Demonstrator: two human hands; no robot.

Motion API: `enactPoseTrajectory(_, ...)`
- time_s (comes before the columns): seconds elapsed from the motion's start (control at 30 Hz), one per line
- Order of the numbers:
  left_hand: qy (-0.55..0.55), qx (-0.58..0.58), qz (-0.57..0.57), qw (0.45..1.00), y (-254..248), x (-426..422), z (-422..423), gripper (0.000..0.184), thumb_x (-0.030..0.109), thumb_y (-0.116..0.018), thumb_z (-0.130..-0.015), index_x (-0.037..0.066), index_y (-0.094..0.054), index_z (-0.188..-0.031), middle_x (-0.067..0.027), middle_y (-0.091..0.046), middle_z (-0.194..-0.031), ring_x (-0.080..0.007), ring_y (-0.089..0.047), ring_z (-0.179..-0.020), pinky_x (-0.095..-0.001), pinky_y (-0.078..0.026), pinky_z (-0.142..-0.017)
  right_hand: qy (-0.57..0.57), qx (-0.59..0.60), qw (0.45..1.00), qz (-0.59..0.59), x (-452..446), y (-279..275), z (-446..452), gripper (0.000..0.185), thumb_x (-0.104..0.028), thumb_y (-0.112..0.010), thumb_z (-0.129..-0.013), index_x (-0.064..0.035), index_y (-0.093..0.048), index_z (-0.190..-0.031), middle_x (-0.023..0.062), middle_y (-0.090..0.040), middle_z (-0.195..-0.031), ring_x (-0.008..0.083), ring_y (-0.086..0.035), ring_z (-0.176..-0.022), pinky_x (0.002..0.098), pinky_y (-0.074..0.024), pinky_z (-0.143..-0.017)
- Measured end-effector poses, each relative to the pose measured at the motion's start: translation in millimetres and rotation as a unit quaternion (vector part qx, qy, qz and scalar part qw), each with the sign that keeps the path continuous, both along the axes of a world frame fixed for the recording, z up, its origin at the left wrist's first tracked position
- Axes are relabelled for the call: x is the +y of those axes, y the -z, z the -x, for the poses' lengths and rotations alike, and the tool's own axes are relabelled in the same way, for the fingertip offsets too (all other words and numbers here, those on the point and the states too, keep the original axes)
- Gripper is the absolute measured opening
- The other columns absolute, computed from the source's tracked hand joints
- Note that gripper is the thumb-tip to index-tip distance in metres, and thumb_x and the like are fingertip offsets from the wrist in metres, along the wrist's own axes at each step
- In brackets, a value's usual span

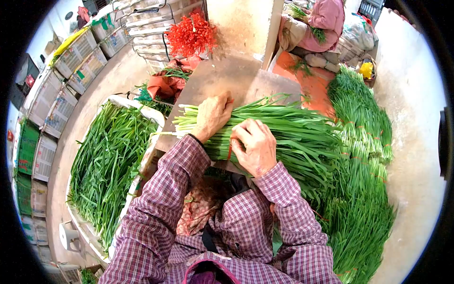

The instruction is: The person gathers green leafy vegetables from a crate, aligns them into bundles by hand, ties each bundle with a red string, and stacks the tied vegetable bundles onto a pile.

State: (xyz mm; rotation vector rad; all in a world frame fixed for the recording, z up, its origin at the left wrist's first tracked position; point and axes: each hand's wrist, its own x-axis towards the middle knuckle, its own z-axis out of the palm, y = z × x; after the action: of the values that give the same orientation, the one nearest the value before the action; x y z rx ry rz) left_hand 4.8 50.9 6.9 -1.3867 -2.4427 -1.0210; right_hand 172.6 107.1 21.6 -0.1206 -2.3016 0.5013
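Observation:
A thick bunch of long green leafy stalks (302, 135) lies across a brown board (236, 78), its pale cut ends to the left. My left hand (213, 115) is closed over the bunch near those pale ends, with the fingers curled and their tips hidden. My right hand (255, 144) rests on the middle of the bunch with fingers bent, thumb and fingertips near a red band (230, 150). The band crosses the near side of the stalks between my hands.
Loose green leaves fill a white crate (158, 116) at left. Banded bunches (362, 189) are stacked at right beside a pale wall (416, 165). Red ties (193, 35) hang at the back. Another person in pink (326, 23) sits at top right. Stacked crates (87, 66) line the far left.

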Motion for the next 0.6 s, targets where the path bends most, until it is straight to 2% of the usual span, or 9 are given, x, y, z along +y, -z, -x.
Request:
enactPoseTrajectory(0.07,0.007,-0.004,-0.033,0.999,-6,-5,-11,0.013,0.018,-0.058,-0.085,0.005,-0.057,-0.088,-0.0170,-0.063,-0.072,-0.0376,-0.062,-0.068,-0.0443,-0.047,-0.060,-0.025,0.013,1.000,0.010,5,3,0,0.009,-0.010,-0.066,-0.072,-0.0079,-0.059,-0.078,0.0061,-0.056,-0.085,0.0263,-0.057,-0.083,0.0383,-0.0466,-0.074)
enactPoseTrajectory(0.13,0.020,-0.012,-0.029,0.999,-16,-13,-25,0.013,0.017,-0.059,-0.085,0.005,-0.058,-0.089,-0.0171,-0.063,-0.073,-0.0374,-0.062,-0.068,-0.0433,-0.047,-0.060,-0.041,0.015,0.996,0.082,4,-2,-7,0.009,-0.007,-0.065,-0.072,-0.0057,-0.059,-0.078,0.0077,-0.056,-0.084,0.0282,-0.058,-0.082,0.0392,-0.0473,-0.074)
enactPoseTrajectory(0.23,0.032,-0.047,-0.041,0.998,-23,-30,-54,0.011,0.014,-0.059,-0.085,0.004,-0.057,-0.089,-0.0189,-0.062,-0.072,-0.0378,-0.062,-0.067,-0.0424,-0.046,-0.059,-0.050,-0.004,0.994,0.094,1,2,-26,0.010,-0.006,-0.065,-0.071,-0.0042,-0.059,-0.078,0.0092,-0.057,-0.085,0.0297,-0.058,-0.082,0.0390,-0.0479,-0.074)
enactPoseTrajectory(0.33,0.036,-0.057,-0.070,0.995,-3,-47,-79,0.010,0.012,-0.061,-0.085,0.004,-0.058,-0.089,-0.0160,-0.063,-0.073,-0.0341,-0.063,-0.066,-0.0397,-0.047,-0.058,-0.062,-0.042,0.988,0.133,-8,12,-48,0.010,-0.007,-0.065,-0.071,-0.0039,-0.058,-0.078,0.0091,-0.058,-0.086,0.0292,-0.058,-0.084,0.0385,-0.0480,-0.074)
enactPoseTrajectory(0.37,0.039,-0.074,-0.096,0.992,-2,-52,-86,0.010,0.011,-0.063,-0.084,0.003,-0.058,-0.089,-0.0149,-0.064,-0.074,-0.0316,-0.064,-0.066,-0.0380,-0.048,-0.058,-0.064,-0.039,0.989,0.127,-10,11,-52,0.011,-0.007,-0.065,-0.071,-0.0039,-0.057,-0.078,0.0089,-0.058,-0.086,0.0289,-0.058,-0.084,0.0384,-0.0479,-0.074)
enactPoseTrajectory(0.6,0.046,-0.087,-0.117,0.988,-10,-57,-104,0.009,0.010,-0.064,-0.084,0.001,-0.061,-0.086,-0.0162,-0.063,-0.071,-0.0308,-0.064,-0.064,-0.0362,-0.048,-0.058,-0.056,-0.025,0.997,0.047,-20,-5,-66,0.012,-0.005,-0.065,-0.069,-0.0036,-0.055,-0.077,0.0099,-0.056,-0.084,0.0290,-0.056,-0.083,0.0381,-0.0476,-0.072)
